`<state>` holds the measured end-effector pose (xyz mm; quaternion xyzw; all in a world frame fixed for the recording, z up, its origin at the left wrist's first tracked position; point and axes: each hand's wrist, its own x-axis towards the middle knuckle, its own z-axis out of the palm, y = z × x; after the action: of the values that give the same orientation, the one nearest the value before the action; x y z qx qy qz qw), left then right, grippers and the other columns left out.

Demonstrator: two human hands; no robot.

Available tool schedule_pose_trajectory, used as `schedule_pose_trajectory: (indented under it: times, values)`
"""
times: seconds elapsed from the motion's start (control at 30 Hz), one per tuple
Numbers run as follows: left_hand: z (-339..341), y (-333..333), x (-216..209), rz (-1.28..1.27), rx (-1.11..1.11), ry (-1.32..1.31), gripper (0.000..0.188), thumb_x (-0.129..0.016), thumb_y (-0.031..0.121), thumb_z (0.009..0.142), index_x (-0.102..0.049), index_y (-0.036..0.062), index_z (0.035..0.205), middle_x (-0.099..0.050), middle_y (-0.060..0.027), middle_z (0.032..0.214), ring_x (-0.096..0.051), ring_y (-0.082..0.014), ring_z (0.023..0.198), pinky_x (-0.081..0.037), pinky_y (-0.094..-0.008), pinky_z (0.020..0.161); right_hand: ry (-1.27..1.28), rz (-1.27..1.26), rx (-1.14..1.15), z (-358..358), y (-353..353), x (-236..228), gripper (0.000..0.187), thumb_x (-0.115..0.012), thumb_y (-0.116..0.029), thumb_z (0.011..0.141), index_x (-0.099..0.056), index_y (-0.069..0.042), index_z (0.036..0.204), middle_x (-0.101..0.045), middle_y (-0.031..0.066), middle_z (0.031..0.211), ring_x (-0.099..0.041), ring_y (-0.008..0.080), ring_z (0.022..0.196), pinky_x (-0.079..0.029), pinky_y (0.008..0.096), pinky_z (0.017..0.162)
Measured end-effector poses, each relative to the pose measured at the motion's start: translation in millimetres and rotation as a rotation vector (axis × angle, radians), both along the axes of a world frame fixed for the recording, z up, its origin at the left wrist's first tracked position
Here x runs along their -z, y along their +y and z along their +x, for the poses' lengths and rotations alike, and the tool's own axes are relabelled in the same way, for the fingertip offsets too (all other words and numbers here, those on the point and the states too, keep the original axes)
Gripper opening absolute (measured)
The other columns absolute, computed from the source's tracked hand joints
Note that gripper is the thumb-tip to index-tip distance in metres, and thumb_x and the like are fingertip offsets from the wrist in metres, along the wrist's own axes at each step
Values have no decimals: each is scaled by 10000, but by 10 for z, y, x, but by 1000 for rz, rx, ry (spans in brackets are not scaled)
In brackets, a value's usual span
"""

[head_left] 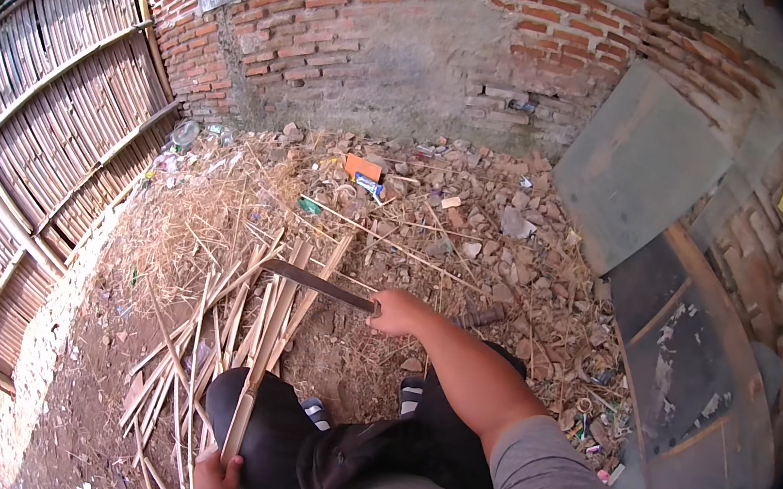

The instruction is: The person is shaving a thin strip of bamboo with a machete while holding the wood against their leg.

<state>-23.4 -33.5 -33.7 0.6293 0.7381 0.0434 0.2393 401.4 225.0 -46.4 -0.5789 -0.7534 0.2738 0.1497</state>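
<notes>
My right hand [399, 313] is closed round the handle of a machete. Its long dark blade [316, 282] points left and crosses over the upper part of a split bamboo strip [257, 370]; whether they touch I cannot tell. Low in the view, my left hand [216, 483] grips the near end of that strip, which slants up and away past my left knee [259, 429]. A loose heap of pale split bamboo pieces [161, 387] lies on the ground to the left of that knee.
A brick wall [378, 38] closes off the back, and a bamboo fence [48, 95] stands at the left. Grey panels [646, 159] and a dark worn board [689, 369] lean at the right. Rubble and litter [501, 229] cover the ground ahead, with an orange piece [363, 167] among it.
</notes>
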Motion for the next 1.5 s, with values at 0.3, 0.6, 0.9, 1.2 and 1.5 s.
schedule_pose_trajectory:
  times: [0.3, 0.6, 0.9, 1.2, 1.5]
  values:
    - [-20, -16, 54, 57, -2, -54, 605, -435, 528, 1014, -682, -23, 1043, -684, -302, 994, -649, -480, 964, -494, -566, 851, -72, 80, -224, -316, -267, -72, 310, -721, -316, 789, -700, -114, 1022, -714, 152, 910, -694, 354, 892, -542, 478, 787]
    - [91, -35, -89, 83, 9, 14, 591, -438, 514, 1019, -704, -13, 982, -688, -294, 950, -659, -474, 916, -506, -566, 811, -207, 34, -290, -214, -255, -196, 254, -728, -295, 777, -710, -147, 982, -705, 125, 853, -689, 351, 854, -536, 486, 747]
    - [128, -47, -33, 289, -38, -21, 366, -629, 326, 941, -659, -32, 875, -643, -251, 675, -662, -471, 712, -501, -525, 637, -20, -94, 13, -19, -101, -110, 411, -741, -361, 843, -682, -30, 1079, -706, 185, 939, -692, 355, 934, -540, 456, 808]
    - [153, -61, -62, 95, -51, 86, 561, -455, 518, 1010, -697, 14, 1060, -691, -287, 960, -666, -469, 912, -520, -559, 797, -13, 95, -128, -165, -139, 83, 427, -737, -379, 836, -679, -66, 1122, -701, 208, 934, -684, 390, 920, -535, 484, 811]
    - [172, -83, -45, 82, -64, 62, 557, -480, 543, 1000, -691, 38, 1095, -690, -287, 1000, -666, -460, 922, -515, -565, 822, -64, 43, -219, -200, -249, -95, 330, -733, -313, 797, -700, -125, 1068, -712, 151, 894, -696, 349, 886, -546, 482, 774]
